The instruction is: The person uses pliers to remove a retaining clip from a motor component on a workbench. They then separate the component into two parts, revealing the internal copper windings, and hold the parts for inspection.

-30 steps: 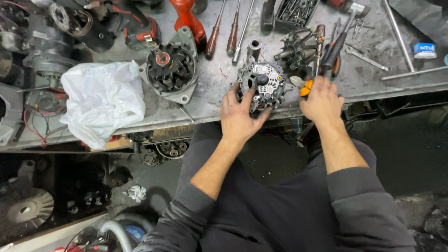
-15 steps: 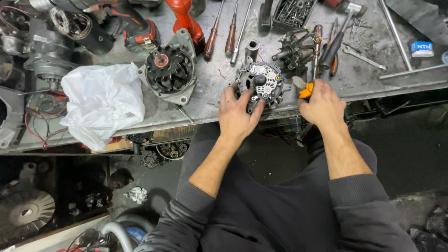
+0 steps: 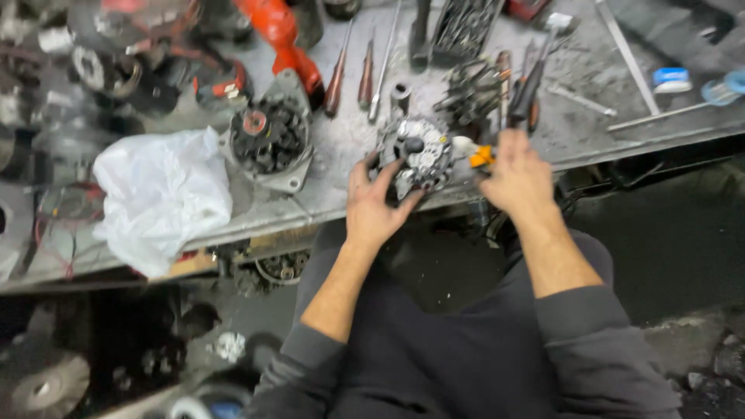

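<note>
A round grey alternator part (image 3: 417, 151) rests at the front edge of the metal workbench (image 3: 341, 198). My left hand (image 3: 376, 203) grips its near left side, fingers spread around the housing. My right hand (image 3: 518, 172) is closed around a tool with a dark handle (image 3: 526, 91) that sticks up past my fingers; a small orange piece (image 3: 482, 157) shows between the hand and the alternator part. A dark rotor-like piece (image 3: 470, 95) lies just behind.
An open alternator housing (image 3: 268, 141) and a crumpled white plastic bag (image 3: 161, 195) lie to the left. Several screwdrivers (image 3: 335, 77), a red power tool (image 3: 279, 35) and a socket (image 3: 400, 95) sit behind. More motor parts lie on the floor below (image 3: 46, 384).
My right hand has closed on the dark-handled tool and drawn toward the alternator part. My left hand has shifted around the part's side. The view has swung slightly.
</note>
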